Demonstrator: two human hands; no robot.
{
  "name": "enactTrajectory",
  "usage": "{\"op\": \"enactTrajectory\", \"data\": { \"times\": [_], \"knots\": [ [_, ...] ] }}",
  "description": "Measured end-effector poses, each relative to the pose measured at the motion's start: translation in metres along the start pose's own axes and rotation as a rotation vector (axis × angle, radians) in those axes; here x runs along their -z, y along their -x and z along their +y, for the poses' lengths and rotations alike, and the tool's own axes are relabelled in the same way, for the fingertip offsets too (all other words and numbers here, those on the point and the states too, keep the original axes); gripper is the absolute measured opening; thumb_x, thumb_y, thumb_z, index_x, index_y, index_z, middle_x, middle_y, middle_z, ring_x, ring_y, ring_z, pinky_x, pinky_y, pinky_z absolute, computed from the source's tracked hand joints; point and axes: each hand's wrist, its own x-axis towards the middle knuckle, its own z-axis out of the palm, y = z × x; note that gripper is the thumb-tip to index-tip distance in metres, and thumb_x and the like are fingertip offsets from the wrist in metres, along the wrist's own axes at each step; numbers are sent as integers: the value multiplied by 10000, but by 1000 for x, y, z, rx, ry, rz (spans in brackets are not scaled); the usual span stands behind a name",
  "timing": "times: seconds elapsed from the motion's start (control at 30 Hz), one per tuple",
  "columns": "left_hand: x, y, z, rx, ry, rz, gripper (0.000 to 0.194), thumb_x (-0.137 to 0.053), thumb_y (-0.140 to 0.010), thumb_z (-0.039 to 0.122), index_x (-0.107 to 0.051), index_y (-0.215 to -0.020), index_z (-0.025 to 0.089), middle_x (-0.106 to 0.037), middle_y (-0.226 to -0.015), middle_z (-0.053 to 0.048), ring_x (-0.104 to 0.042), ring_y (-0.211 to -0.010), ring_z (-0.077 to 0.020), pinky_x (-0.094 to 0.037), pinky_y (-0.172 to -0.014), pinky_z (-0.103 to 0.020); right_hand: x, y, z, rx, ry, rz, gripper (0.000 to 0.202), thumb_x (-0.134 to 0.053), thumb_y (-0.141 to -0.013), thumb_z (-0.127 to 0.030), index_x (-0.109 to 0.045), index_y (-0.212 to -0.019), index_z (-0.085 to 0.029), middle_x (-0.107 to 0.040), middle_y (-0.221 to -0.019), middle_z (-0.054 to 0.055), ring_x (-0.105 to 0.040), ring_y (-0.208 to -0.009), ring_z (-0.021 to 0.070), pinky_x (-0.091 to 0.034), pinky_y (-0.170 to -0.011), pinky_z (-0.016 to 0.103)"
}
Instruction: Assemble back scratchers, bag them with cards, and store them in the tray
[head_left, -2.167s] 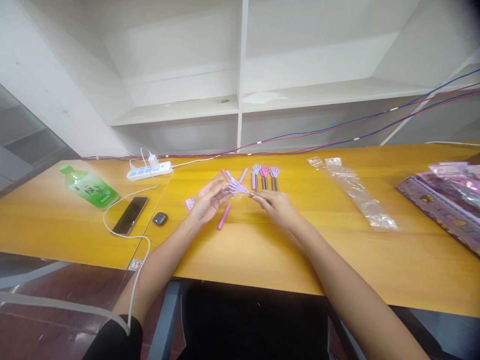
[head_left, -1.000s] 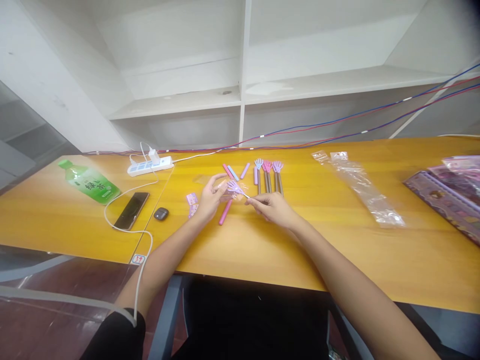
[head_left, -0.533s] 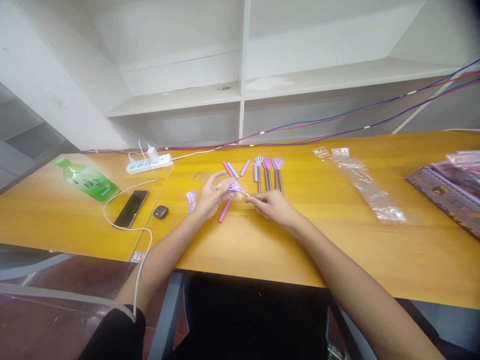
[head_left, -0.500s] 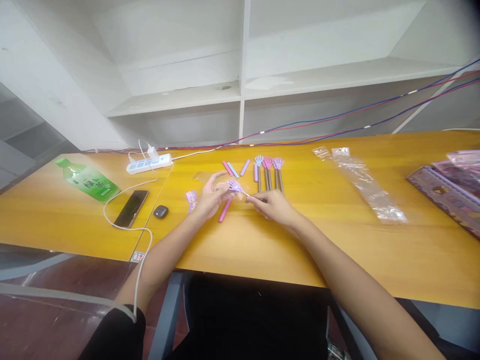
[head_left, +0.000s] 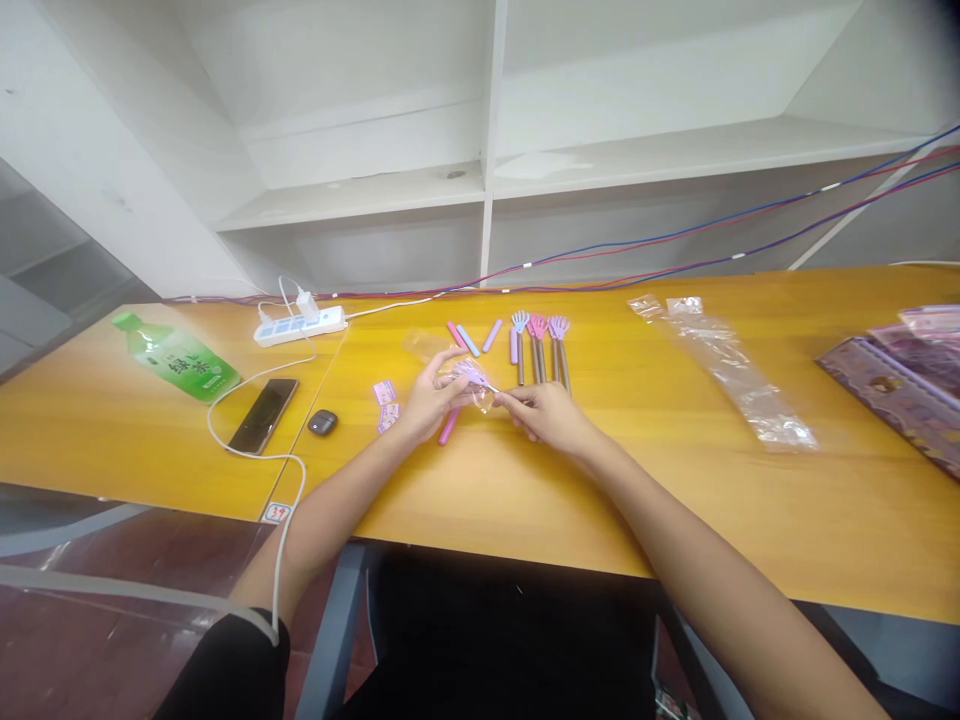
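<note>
My left hand [head_left: 431,398] holds a clear plastic bag [head_left: 481,400] around the purple hand-shaped head of a stick [head_left: 471,373]. The stick's thin shaft is pinched by my right hand [head_left: 547,412]. Beneath the bag, a pink tube [head_left: 449,427] lies on the table. Just beyond my hands lie several short tubes, among them a blue one [head_left: 469,341] and a purple one [head_left: 492,336]. Behind my right hand are several metal-shafted sticks with hand-shaped heads, blue [head_left: 520,322], pink [head_left: 538,326] and purple [head_left: 558,327]. Small printed cards [head_left: 384,392] lie left of my left hand.
On the left are a green bottle [head_left: 180,360], a phone [head_left: 263,416], a black case [head_left: 322,423] and a power strip [head_left: 300,326] with a white cable. Clear bags [head_left: 739,375] and a patterned box [head_left: 892,385] lie right. Shelving stands behind the table [head_left: 750,500].
The clear bag now covers more of the purple head. My left hand has shifted slightly right, and its fingers have closed in around the bag.
</note>
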Motion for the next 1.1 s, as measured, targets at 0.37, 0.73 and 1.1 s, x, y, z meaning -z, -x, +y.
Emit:
{"op": "enactTrajectory", "data": {
  "times": [0.37, 0.73, 1.1],
  "knots": [
    [7, -6, -4, -110, -44, 158, 716, -876, -798, 386, -540, -1413, 235, -737, -863, -17, -758, -848, -187, -613, -868, -346, -1, -2, 5, -14, -21, 17, 365, -523, -1001, -552, -667, -1131, -242, -673, -685, -23, -606, -491, 160, -467, -534, 279],
    [21, -11, 2, -91, -53, 291, 861, -876, -785, 354, -433, -1521, 300, -737, -883, -8, -772, -834, -186, -607, -783, -288, -2, -6, 14, 188, -43, 132, 131, -524, -997, -348, -566, -1083, -258, -731, -984, 43, -676, -874, 210, -519, -809, 348],
    [4, -3, -19, -31, -102, 47, 790, -854, -805, 367, -483, -1494, 254, -719, -863, -13, -760, -854, -197, -619, -848, -340, -4, 0, -3, 205, 41, 107, 180, -536, -1022, -379, -600, -1136, -256, -759, -1013, 48, -691, -883, 218, -497, -787, 337]
  ]
}}
